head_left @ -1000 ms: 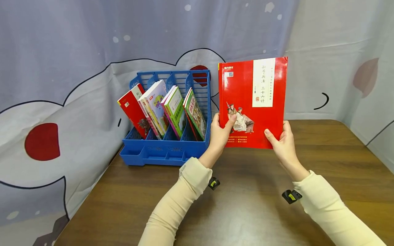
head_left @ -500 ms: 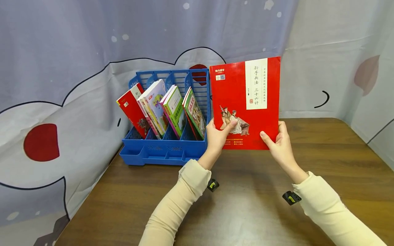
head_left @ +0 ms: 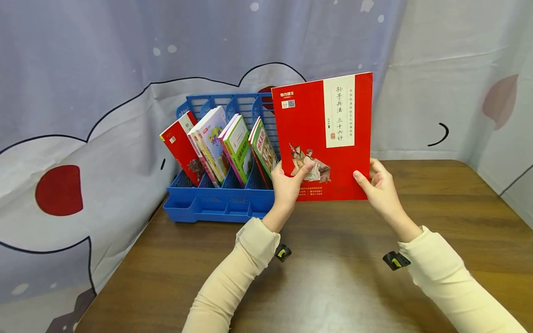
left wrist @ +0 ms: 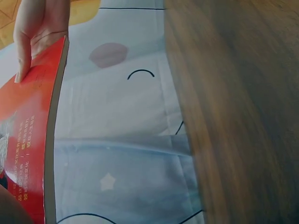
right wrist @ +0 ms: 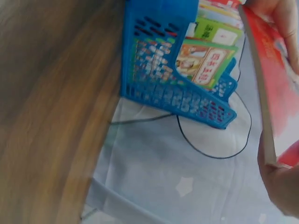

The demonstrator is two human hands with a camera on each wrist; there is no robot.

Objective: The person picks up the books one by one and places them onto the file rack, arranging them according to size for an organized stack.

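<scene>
A red paperback book (head_left: 308, 120) with a white title strip and a small painted figure scene is held up above the table, cover facing me. My left hand (head_left: 287, 187) grips its lower left edge, thumb across the cover. On the lower right edge my right hand (head_left: 382, 189) pinches it, thumb in front and fingers behind. Both wrist views show the book's thickness, with the right hand (left wrist: 44, 23) at one end in the left wrist view. The book's left side overlaps the blue book rack (head_left: 225, 203) in the head view.
Several books lean in the rack's slots: a red book (head_left: 183, 148), white books (head_left: 212, 143), a green book (head_left: 239, 150) and a picture-covered book (head_left: 264, 148). A wooden table (head_left: 333, 277) lies below. Behind hangs a patterned curtain (head_left: 200, 41).
Both hands have carried the red book leftward, so it now covers part of the rack's right side. The book has turned slightly, its cover facing me more squarely.
</scene>
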